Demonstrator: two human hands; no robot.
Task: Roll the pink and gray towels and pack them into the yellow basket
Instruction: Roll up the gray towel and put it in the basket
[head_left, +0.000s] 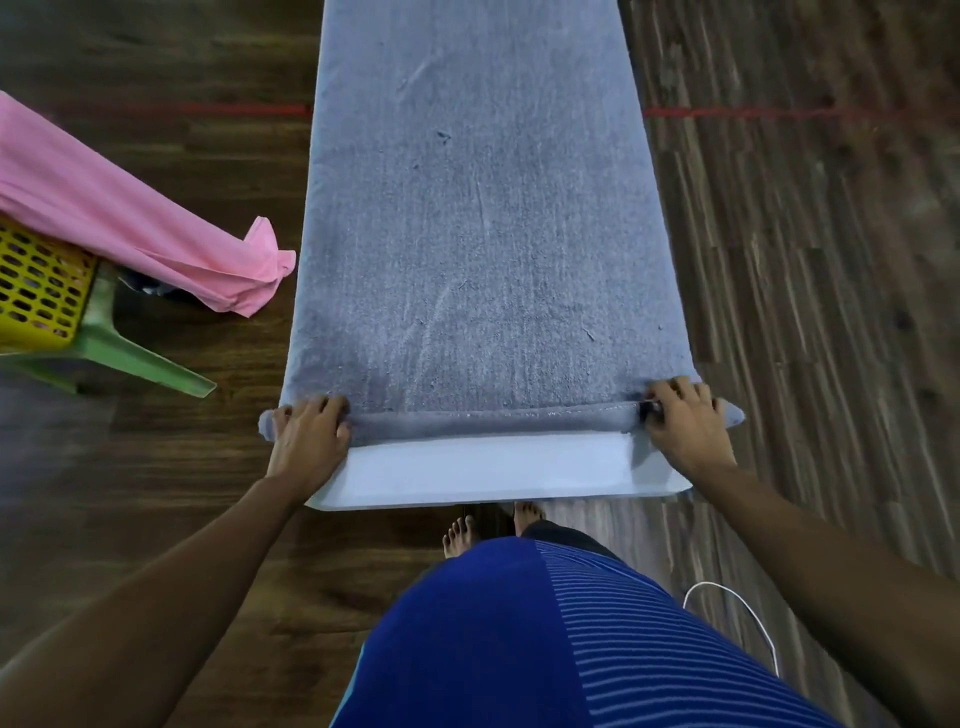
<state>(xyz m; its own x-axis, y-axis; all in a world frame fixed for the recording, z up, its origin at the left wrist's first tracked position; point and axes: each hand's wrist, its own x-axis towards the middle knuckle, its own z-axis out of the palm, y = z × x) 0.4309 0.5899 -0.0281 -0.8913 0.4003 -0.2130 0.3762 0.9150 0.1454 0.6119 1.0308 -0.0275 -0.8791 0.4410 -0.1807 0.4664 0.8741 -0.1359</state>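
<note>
The gray towel (478, 234) lies flat and long on a white table (488, 473), and its near end is turned over into a thin roll (493, 423). The left hand (309, 436) grips the left end of this roll and the right hand (685, 421) grips the right end. On both hands the fingers are curled over the rolled edge and clamp it against the cloth.

The step in hand seems to be the first turns of the rolling. To do it well, I think both hands should move forward at the same speed, so that the roll stays straight across the towel and does not become a cone. The first turns should be tight, because a loose core makes a thick roll that fits badly in a basket. The side edges should stay in line, and the flat part ahead needs no wrinkles.

The pink towel (119, 208) is not yet rolled. It hangs over the yellow basket (36, 286) at the left, which seems to rest on a green stool (119, 353), and its loose end reaches almost to the gray towel.

No brand, label or writing can be read anywhere.
</note>
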